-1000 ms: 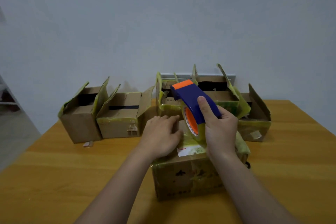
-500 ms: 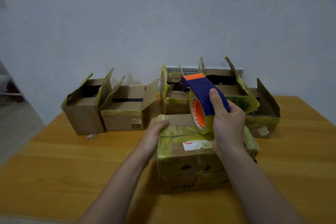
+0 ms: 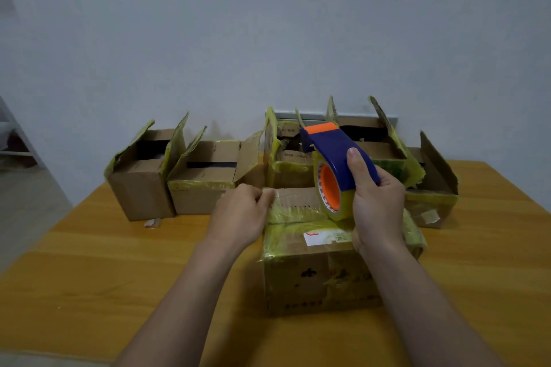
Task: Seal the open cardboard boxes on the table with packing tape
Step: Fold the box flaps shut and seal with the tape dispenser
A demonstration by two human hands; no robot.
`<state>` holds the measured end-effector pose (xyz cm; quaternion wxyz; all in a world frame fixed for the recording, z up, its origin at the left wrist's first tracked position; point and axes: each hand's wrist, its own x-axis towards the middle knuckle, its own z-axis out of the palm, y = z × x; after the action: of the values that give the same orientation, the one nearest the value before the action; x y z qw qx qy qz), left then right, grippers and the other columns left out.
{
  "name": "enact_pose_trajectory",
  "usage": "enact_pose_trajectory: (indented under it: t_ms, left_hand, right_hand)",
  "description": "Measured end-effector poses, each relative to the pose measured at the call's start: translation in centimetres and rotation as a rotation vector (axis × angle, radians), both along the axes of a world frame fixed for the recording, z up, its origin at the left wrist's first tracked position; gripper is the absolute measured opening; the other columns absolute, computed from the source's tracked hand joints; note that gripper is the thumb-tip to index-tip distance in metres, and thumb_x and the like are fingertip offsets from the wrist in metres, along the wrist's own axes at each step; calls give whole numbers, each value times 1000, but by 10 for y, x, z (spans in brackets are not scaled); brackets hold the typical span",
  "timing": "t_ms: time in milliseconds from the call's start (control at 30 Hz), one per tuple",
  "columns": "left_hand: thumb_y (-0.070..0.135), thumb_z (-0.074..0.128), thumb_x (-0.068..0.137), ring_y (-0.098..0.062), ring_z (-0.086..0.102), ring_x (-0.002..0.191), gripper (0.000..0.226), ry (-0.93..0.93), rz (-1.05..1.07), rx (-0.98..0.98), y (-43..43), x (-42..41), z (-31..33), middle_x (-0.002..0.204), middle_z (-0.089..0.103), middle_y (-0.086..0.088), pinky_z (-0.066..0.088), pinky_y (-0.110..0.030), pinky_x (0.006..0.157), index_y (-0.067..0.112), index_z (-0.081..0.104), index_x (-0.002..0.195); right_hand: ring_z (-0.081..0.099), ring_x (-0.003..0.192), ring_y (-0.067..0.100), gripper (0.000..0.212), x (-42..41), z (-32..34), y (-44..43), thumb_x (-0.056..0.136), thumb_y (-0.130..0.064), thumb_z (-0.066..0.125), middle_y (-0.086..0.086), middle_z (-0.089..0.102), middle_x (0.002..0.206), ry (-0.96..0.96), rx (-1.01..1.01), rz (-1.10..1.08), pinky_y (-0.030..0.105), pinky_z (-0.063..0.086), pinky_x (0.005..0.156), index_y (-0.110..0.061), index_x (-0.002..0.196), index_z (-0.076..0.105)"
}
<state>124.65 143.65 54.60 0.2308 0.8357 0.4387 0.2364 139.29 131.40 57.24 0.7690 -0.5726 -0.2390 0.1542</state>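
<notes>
Closed cardboard box (image 3: 322, 274) is sitting on the wooden counter (image 3: 89, 277), nearest the person, its top and edges wrapped in yellowish tape and a white label (image 3: 316, 238) lying on its upper face. Right hand (image 3: 375, 202) is gripping the blue tape dispenser (image 3: 337, 158): thumb lying along the blue housing, the other fingers wrapping round the far side and mostly hidden. The dispenser's orange tip is pointing up and away, and its tape roll (image 3: 329, 188), with the orange core, is resting on or just above the box top; contact cannot be told. Left hand (image 3: 241, 214) is holding the box at its upper left edge, fingers (image 3: 262, 197) curled close together over the taped corner. Five open cardboard boxes (image 3: 202, 188) are standing in a row along the far side of the counter, against the pale wall (image 3: 268, 39), flaps raised, several edged with the same yellowish tape; the middle ones are partly hidden behind the dispenser. A small scrap (image 3: 152, 222) is lying on the counter just in front of the leftmost open box
</notes>
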Motion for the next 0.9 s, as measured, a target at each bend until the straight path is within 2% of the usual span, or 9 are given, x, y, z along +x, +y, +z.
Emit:
enact_pose_trajectory:
  t_ms: [133, 233, 367, 467, 533, 600, 700, 767, 900]
  left_hand:
    - [65, 32, 104, -19, 61, 72, 58, 267, -8, 25, -24, -12, 1, 76, 63, 1, 52, -37, 67, 21, 62, 83]
    - [64, 19, 105, -18, 61, 84, 49, 359, -98, -3, -42, -24, -2, 90, 61, 4, 54, -44, 81, 25, 50, 106]
    - [66, 17, 104, -10, 56, 95, 54, 177, -167, -278, -45, -32, -5, 113, 57, 10, 49, -41, 93, 24, 42, 128]
    - [70, 23, 102, 3, 47, 89, 60, -8, -150, -419, -55, -38, -8, 111, 47, 17, 44, -35, 91, 28, 36, 143]
    - [79, 26, 95, 1, 52, 93, 57, -18, -135, -458, -58, -42, -10, 111, 53, 16, 50, -40, 95, 34, 37, 128]
    - [85, 30, 89, -7, 58, 92, 62, 81, -77, -296, -57, -46, -4, 107, 59, 10, 54, -41, 84, 32, 43, 117]
    - [77, 42, 92, -10, 53, 63, 56, 144, 77, 75, -63, -50, 13, 69, 57, 7, 40, -32, 55, 24, 56, 80]
    - [71, 45, 96, -11, 42, 48, 62, 124, 75, 146, -72, -48, 20, 50, 45, 7, 31, -29, 49, 22, 53, 58]
    - [57, 46, 104, -13, 32, 43, 62, 108, 16, 100, -80, -42, 3, 48, 36, 6, 24, -29, 48, 20, 48, 55]
  right_hand:
    - [70, 80, 6, 24, 1, 0, -1, 93, -46, 65, -7, 76, 83, 6, 5, -8, 22, 52, 67, -23, 97, 72]
    - [70, 79, 5, 27, 1, -1, 0, 93, -46, 65, -6, 76, 84, 10, 8, -8, 21, 51, 66, -21, 99, 73]
    - [71, 84, 11, 26, 2, -1, 1, 93, -46, 66, -3, 77, 86, 30, 13, -11, 26, 54, 71, -22, 98, 74]
    - [70, 82, 12, 23, 1, 0, 0, 94, -45, 67, -2, 78, 85, 38, 22, -11, 29, 56, 75, -23, 90, 75]
    - [69, 79, 8, 23, 0, 1, -1, 95, -43, 67, -3, 77, 82, 34, 29, -10, 25, 54, 71, -23, 89, 75]
    - [69, 78, 6, 23, 1, 1, -2, 95, -43, 67, -4, 77, 81, 33, 33, -5, 23, 51, 69, -22, 91, 75]
    - [69, 77, 4, 23, 1, 1, -3, 95, -43, 66, -5, 77, 81, 25, 29, -2, 22, 51, 69, -22, 90, 75]
    - [69, 77, 4, 23, 1, 1, -3, 95, -43, 66, -5, 77, 81, 23, 27, -4, 22, 52, 68, -22, 90, 75]
    - [70, 78, 6, 22, 0, 1, -3, 95, -43, 67, -6, 77, 80, 24, 24, -6, 24, 52, 69, -22, 90, 74]
